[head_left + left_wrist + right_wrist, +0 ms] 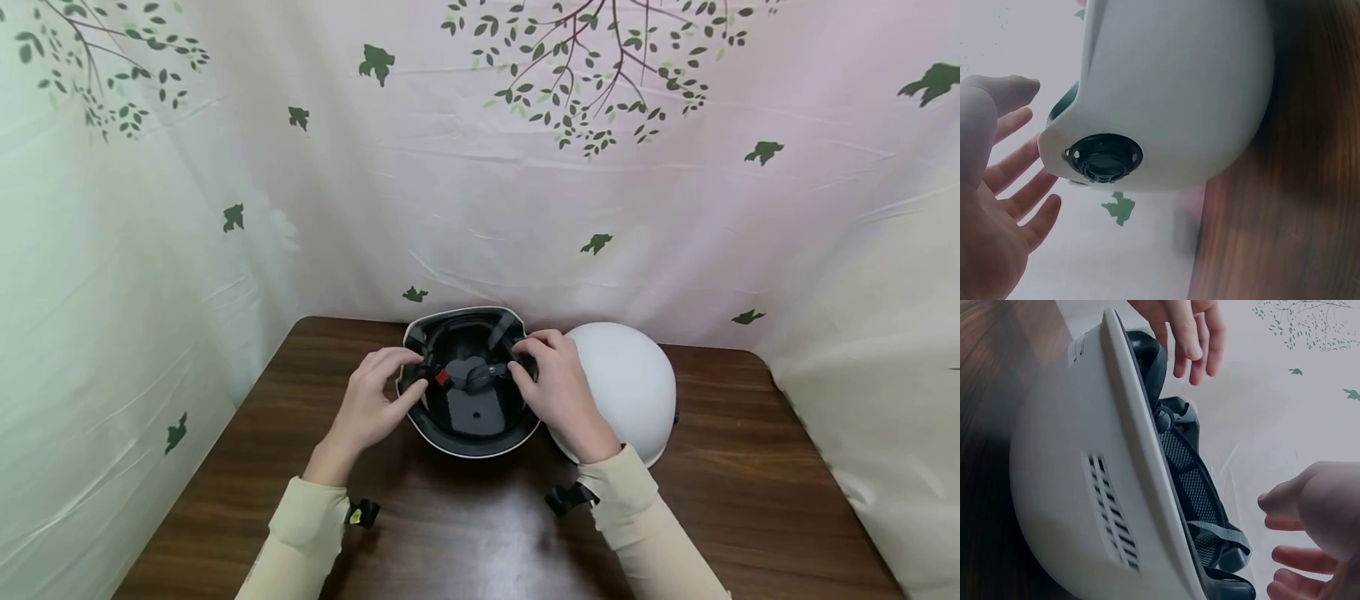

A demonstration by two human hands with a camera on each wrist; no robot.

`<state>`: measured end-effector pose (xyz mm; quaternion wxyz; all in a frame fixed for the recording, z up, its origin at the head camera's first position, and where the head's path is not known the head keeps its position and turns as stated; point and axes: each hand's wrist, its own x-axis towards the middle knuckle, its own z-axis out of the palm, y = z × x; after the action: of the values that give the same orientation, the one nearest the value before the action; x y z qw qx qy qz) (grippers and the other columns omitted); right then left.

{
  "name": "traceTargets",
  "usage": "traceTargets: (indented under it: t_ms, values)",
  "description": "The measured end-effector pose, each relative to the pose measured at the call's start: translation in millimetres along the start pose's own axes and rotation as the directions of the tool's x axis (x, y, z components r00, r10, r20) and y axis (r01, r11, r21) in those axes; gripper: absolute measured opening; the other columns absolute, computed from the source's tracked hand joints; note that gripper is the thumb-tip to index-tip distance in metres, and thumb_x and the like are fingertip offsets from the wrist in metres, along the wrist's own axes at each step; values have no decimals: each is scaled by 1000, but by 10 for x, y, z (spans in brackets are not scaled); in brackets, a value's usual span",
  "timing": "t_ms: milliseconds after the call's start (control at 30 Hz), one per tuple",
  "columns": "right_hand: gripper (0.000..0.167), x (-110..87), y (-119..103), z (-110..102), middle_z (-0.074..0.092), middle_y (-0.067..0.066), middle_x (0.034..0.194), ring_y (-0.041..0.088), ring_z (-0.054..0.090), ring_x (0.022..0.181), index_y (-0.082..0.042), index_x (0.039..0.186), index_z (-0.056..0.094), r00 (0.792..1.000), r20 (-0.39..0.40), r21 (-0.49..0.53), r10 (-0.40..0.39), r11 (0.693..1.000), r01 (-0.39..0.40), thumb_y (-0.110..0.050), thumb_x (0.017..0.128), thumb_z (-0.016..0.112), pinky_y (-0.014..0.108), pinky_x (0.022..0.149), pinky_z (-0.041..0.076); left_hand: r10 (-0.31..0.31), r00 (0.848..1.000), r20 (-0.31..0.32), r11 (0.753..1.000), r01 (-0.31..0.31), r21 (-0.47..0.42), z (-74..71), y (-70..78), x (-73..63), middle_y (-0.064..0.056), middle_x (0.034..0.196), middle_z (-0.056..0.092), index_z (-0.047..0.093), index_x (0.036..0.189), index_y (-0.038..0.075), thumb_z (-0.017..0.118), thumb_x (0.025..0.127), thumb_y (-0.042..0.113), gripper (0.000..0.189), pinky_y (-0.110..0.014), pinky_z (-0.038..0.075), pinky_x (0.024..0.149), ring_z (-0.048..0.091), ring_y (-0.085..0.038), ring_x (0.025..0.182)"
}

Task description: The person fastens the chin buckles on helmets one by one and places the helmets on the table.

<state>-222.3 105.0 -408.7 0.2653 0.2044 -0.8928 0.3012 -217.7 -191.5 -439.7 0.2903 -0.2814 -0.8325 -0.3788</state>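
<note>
An upturned white helmet (474, 451) rests on the table, its black inside facing up. Within it lie dark straps (486, 373) and a small red clip (442, 377). My left hand (375, 396) is at its left rim, fingers and thumb spread apart; the left wrist view shows fingertips by the rim near a round black fitting (1105, 158). At the right rim my right hand (558, 392) hovers with its fingers parted. The right wrist view shows this hand (1310, 537) apart from the helmet's padding (1194, 481) and grey strap (1219, 531).
A second white helmet (626, 387) sits dome up just right of the first, partly behind my right hand and wrist. Both stand on the brown wooden table (735, 467). A pale curtain (480, 200) printed with leaves and birds hangs behind the table and at its sides.
</note>
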Motion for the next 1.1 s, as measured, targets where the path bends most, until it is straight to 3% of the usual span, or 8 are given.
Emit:
traceTargets:
  t_ms: [200,600,733,900,1100]
  values:
    - [19,-27,57,-8,67,19,115,45,59,110,-3,107,78,999,37,-30,29,999,-28,-13,90,82,53,96,49,-55,998,40,998,55,11,-4,-53,-55,-6,123,72,74,119,5,83,89,9,32,-45,54,93,65,-25,114]
    - [22,-23,153,-86,69,18,113,42,63,107,-5,110,77,986,143,-56,80,996,-73,-15,92,81,53,89,55,-87,995,-47,991,91,100,-9,-133,-49,-8,113,76,77,111,4,83,88,3,24,-45,55,83,68,-26,100]
    - [22,-10,195,-83,69,17,113,40,64,107,-5,111,77,984,161,-56,82,996,-74,-16,93,80,53,90,55,-83,995,-50,990,88,110,6,-160,-37,-7,109,77,78,107,4,83,89,3,19,-43,57,77,70,-24,96]
    - [22,12,247,-92,69,17,113,39,64,105,-5,112,76,978,186,-63,97,994,-87,-18,94,78,53,88,55,-84,996,-38,988,88,128,11,-168,-7,-10,109,78,80,106,2,84,88,5,18,-46,59,78,73,-27,97]
    - [24,42,297,-103,69,14,114,32,65,98,-6,112,76,970,216,-38,107,994,-101,-26,97,75,49,86,55,-192,981,-27,969,194,156,37,-158,21,-12,112,77,80,108,0,83,90,6,19,-43,60,72,70,-26,87]
